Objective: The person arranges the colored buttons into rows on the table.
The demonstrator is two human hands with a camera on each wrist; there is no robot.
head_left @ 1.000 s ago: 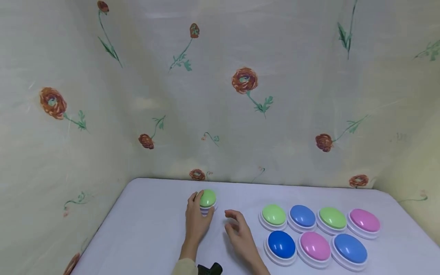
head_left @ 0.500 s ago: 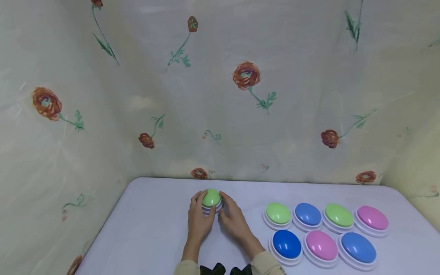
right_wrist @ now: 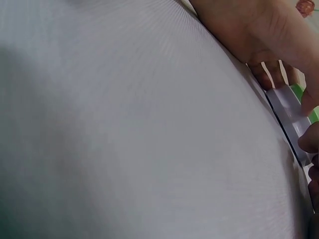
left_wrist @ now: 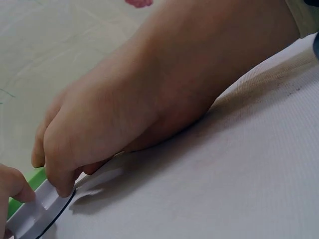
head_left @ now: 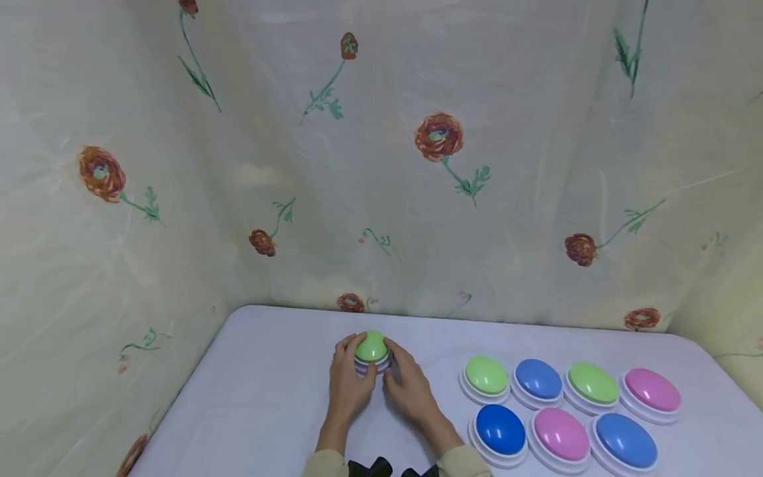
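Note:
A push button with a glossy green dome (head_left: 372,346) and a round white base stands near the back of the white-covered table, left of the others. My left hand (head_left: 350,392) grips its left side, fingers round the far side and thumb on the near side of the base. From the right, my right hand (head_left: 412,392) holds the same button, index finger and thumb at its rim. Both wrist views show fingers on the ribbed white base (left_wrist: 42,209) close to the cloth, with only a sliver of the green dome (right_wrist: 297,91) visible there.
To the right stand two rows of similar buttons. The back row has a green one (head_left: 486,375), a light blue one (head_left: 539,379), another green one (head_left: 593,383) and a pink one (head_left: 653,389). In front are blue (head_left: 501,429), pink (head_left: 561,434) and light blue buttons (head_left: 627,440). A flowered curtain (head_left: 334,165) encloses the table.
My right hand has come forward and left, from hovering beside the green button to gripping its right side. My left hand has kept its hold throughout.

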